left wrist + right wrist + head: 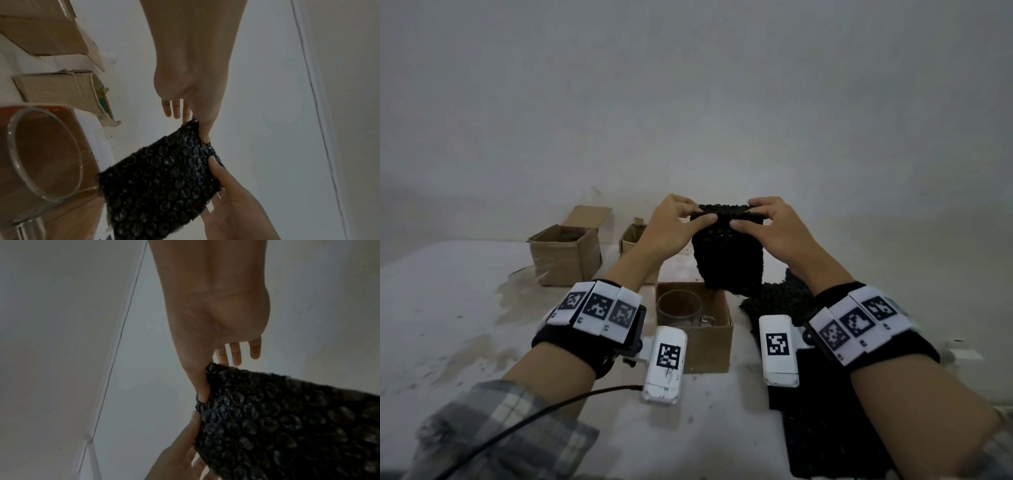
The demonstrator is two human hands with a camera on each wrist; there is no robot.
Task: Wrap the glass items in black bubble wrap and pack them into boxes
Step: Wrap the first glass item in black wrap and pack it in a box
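Note:
I hold a sheet of black bubble wrap (727, 260) up in the air by its top edge. My left hand (697, 212) pinches the top left corner and my right hand (748, 214) pinches the top right corner, thumbs toward me. The sheet hangs over the far edge of an open cardboard box (709, 349), where a clear glass mug (679, 306) stands unwrapped. The left wrist view shows the bubble wrap (164, 186) beside the glass mug (41, 154). In the right wrist view the bubble wrap (287, 426) fills the lower right.
Two more open cardboard boxes stand at the back left, a larger one (566, 257) and a smaller one (631, 240). More black bubble wrap (825, 428) lies on the white table (448, 308) under my right forearm. A white wall rises behind.

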